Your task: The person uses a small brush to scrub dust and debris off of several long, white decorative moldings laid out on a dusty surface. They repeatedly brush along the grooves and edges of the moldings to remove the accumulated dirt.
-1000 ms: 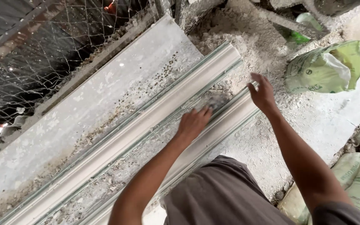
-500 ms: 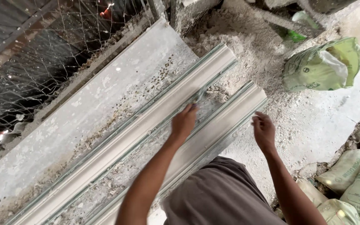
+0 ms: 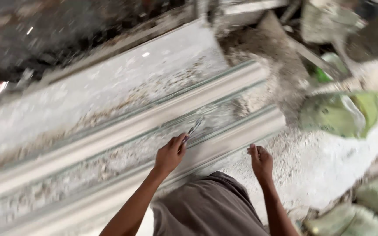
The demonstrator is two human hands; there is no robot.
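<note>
Two hands work over a long grey moulding (image 3: 123,131) whose axis runs from lower left up to the right. Left hand (image 3: 170,155) pinches a thin metal tool (image 3: 192,129), its tip pointing up-right along the central channel. Right hand (image 3: 261,161) hovers loosely curled, empty, beside the near rail. Rubble and green sacks (image 3: 340,113) lie rightward on a dusty floor.
</note>
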